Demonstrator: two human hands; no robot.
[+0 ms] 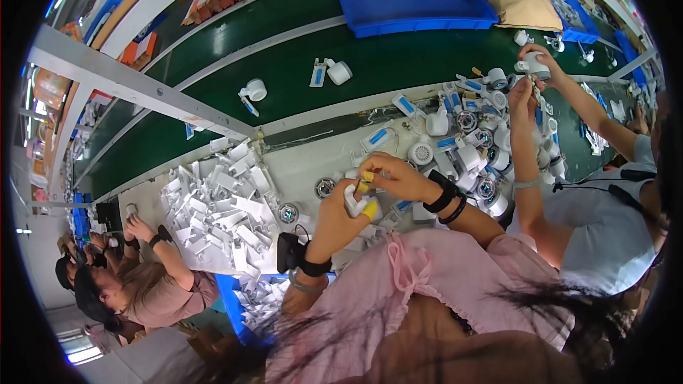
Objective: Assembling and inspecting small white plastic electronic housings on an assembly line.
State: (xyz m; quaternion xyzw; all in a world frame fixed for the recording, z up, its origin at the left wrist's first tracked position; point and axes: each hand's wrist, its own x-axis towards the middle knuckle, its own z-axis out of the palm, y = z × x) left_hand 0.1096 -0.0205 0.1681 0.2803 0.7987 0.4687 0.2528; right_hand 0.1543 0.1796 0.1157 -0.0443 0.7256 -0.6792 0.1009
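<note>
My left hand (337, 219) is closed around a curved white plastic part (353, 203), held up over the bench in front of me. Bent over the top of it is my right hand (400, 176), its thumb and fingers pinched together close to the part. Whatever lies between those fingertips is too small to make out. Yellow covers wrap some fingertips. Just behind my hands sits a round fan motor piece (324, 187), and another round piece (288, 213) lies to the left. A white grille (421, 153) rests right of my right hand.
White plastic shells (228, 206) are heaped at left; white fan units (469, 149) pile up at right. Beyond runs a green conveyor (292, 64) carrying a few units, with a blue tray (416, 24) behind. A co-worker's hands (530, 78) hold a unit at right. A metal post (156, 92) slants at left.
</note>
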